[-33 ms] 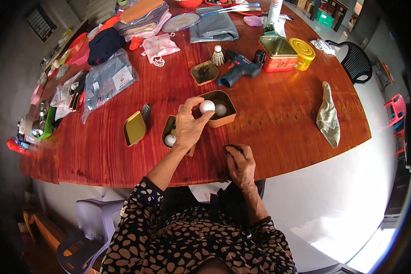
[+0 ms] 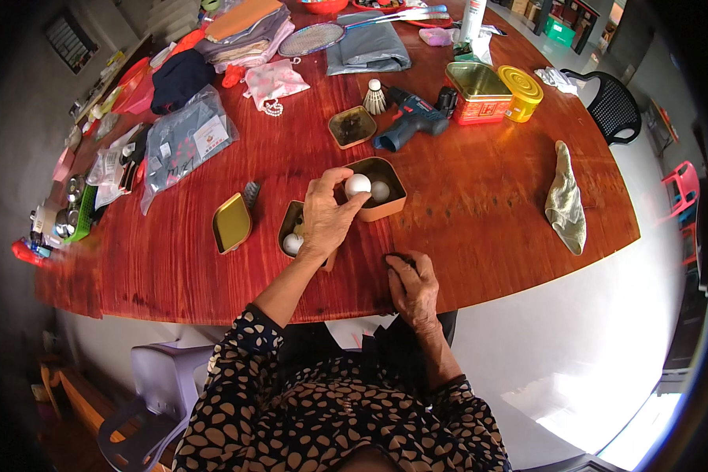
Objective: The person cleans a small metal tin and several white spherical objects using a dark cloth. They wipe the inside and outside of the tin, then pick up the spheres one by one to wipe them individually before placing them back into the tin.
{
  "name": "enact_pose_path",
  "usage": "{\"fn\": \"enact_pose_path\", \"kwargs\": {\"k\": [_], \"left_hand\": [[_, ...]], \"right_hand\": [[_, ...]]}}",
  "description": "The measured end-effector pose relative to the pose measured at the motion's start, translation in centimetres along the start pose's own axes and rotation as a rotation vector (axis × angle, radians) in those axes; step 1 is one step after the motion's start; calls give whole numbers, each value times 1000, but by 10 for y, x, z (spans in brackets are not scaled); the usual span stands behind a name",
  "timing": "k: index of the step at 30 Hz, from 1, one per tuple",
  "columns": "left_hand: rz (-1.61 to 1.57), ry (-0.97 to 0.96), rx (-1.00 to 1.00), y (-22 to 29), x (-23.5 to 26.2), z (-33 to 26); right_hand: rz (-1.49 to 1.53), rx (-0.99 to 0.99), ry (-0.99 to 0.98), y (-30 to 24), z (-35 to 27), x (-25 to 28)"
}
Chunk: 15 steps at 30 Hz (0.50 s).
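Note:
My left hand (image 2: pixel 326 216) holds a white ball (image 2: pixel 358 185) between thumb and fingertips, at the left rim of a small open tan tin (image 2: pixel 389 206). A second white ball (image 2: pixel 380 191) lies inside that tin. Under my left palm sits another small open tin (image 2: pixel 289 224) with a white ball (image 2: pixel 293 242) in it. A gold lid (image 2: pixel 232 223) lies to its left. My right hand (image 2: pixel 411 287) rests on the red wooden table (image 2: pixel 480 197) near its front edge, fingers curled, holding nothing.
A blue cordless drill (image 2: pixel 409 118), a shuttlecock (image 2: pixel 375 96) and a small square tin (image 2: pixel 352 126) lie behind the tins. A red-and-gold tin (image 2: pixel 477 94) with its yellow lid (image 2: pixel 519 90) stands at the back right. A crumpled cloth (image 2: pixel 565 204) lies at right, and bags and clothes (image 2: pixel 185 141) at left.

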State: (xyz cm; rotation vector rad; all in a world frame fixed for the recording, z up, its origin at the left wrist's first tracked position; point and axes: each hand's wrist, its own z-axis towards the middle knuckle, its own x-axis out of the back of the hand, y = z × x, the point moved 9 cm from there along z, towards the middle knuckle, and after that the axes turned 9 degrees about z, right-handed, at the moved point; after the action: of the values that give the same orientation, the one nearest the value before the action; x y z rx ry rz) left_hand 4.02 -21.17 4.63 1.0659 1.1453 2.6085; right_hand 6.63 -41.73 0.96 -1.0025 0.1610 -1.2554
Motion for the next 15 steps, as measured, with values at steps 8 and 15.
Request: {"fn": "enact_pose_path", "kwargs": {"k": [8, 15], "left_hand": [[287, -18, -58, -3, -22, 15], [238, 50, -94, -6, 9, 20]], "right_hand": [[-19, 2, -29, -1, 2, -2], [-29, 16, -15, 1, 1, -1]]}}
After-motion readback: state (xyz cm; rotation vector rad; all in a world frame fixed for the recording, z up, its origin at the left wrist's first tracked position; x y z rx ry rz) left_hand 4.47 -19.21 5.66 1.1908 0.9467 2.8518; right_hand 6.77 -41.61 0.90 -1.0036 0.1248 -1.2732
